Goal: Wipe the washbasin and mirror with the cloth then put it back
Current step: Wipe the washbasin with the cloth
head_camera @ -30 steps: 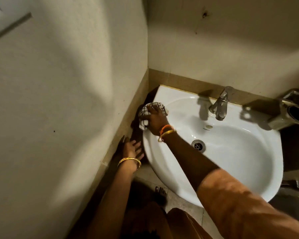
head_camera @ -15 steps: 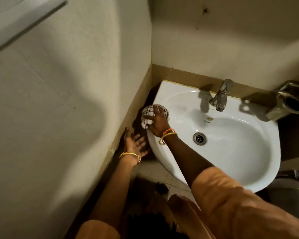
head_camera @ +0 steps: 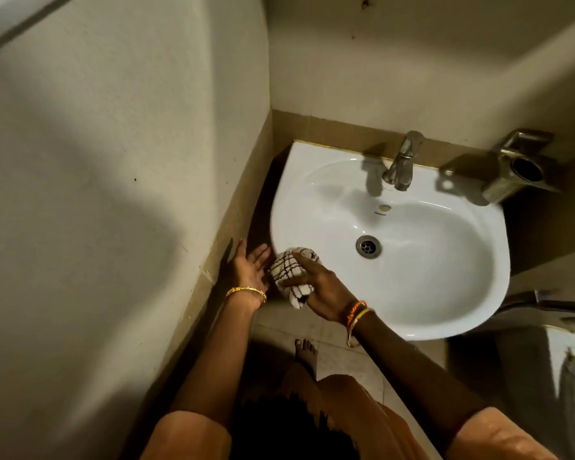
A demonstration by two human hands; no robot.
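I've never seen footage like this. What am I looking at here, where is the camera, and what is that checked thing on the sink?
There is no machine here: a person is cleaning, and the one camera is worn on their head, looking down, so you see their own arms. The white bowl is a washbasin fixed in a corner, with a metal tap at the back and a drain in the middle. The checked thing is a cloth, bunched up on the basin's near left rim. The right hand presses on it with fingers spread. The left hand is open and empty, beside the basin near the wall. A metal holder is fixed to the wall at the right.
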